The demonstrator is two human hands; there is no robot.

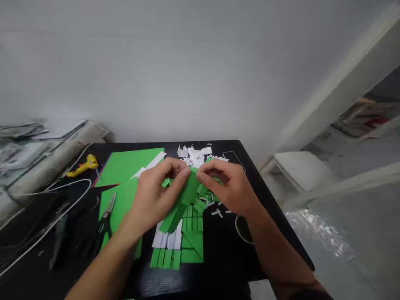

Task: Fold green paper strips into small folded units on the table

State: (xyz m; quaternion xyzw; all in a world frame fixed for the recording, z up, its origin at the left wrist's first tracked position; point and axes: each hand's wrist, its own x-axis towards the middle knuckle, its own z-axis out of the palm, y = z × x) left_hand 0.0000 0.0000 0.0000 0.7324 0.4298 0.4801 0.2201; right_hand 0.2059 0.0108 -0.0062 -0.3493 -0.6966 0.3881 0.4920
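Observation:
Between both hands hangs a folded piece of green paper [186, 188], its lower end slanting down to the left. My left hand [159, 187] pinches its upper left edge between thumb and fingers. At its upper right edge, my right hand [229, 181] pinches it with thumb and forefinger. Below lie cut green paper pieces [192, 246] and a row of small green strips [165, 258], beside white paper pieces [167, 239]. A pile of white paper scraps [195, 156] sits behind the hands, and folded green bits [204, 192] are partly covered by my right hand.
Black-handled scissors [105, 218] rest on green sheets [121, 204] at the left. A yellow glue gun [84, 165] lies farther back, near a white cable [71, 183]. A round dark object [243, 228] is beside my right forearm. The black table [225, 250] meets a wall.

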